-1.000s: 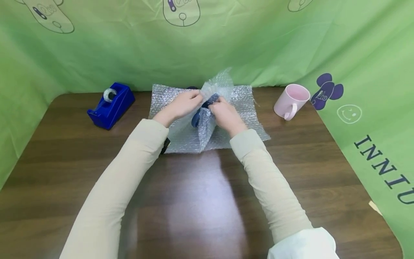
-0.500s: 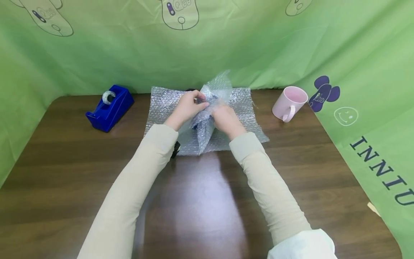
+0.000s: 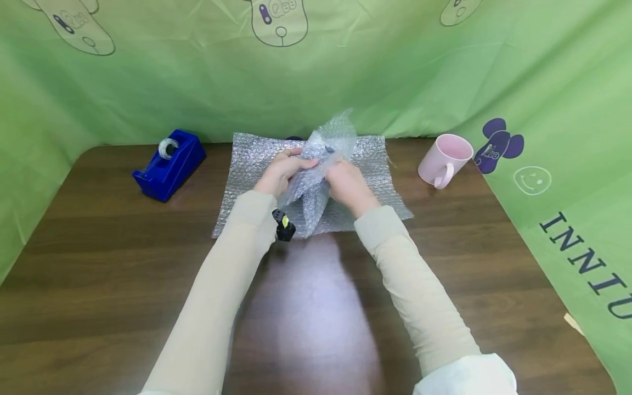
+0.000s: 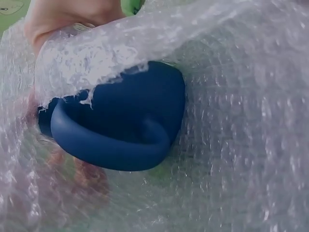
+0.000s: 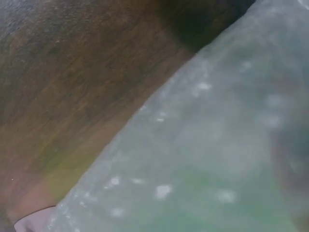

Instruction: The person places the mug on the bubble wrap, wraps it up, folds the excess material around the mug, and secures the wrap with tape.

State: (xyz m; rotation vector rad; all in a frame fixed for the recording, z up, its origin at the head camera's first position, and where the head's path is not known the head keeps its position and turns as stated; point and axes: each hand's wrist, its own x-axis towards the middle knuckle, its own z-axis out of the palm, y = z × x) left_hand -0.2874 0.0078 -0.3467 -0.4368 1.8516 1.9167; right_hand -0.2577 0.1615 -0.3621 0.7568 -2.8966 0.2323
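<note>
A dark blue mug (image 4: 116, 116) with a thick handle lies tilted inside bubble wrap, its handle showing clearly in the left wrist view. In the head view a folded-over flap of bubble wrap (image 3: 311, 175) hides nearly all of it. My left hand (image 3: 280, 171) holds that flap against the mug from the left, thumb and fingers bent over it. From the other side my right hand (image 3: 347, 184) grips the mug, its fingertips hidden under the wrap. Blurred bubble wrap (image 5: 193, 145) fills much of the right wrist view.
More bubble wrap (image 3: 377, 181) lies flat beneath the hands on the brown wooden table (image 3: 123, 274). A blue tape dispenser (image 3: 170, 164) stands at the left, a pink mug (image 3: 444, 160) at the right. Green printed cloth (image 3: 197, 71) hangs behind and along the sides.
My left hand has drawn the wrap flap down and toward me over the blue mug, covering it in the head view. The right hand has kept its place at the mug.
</note>
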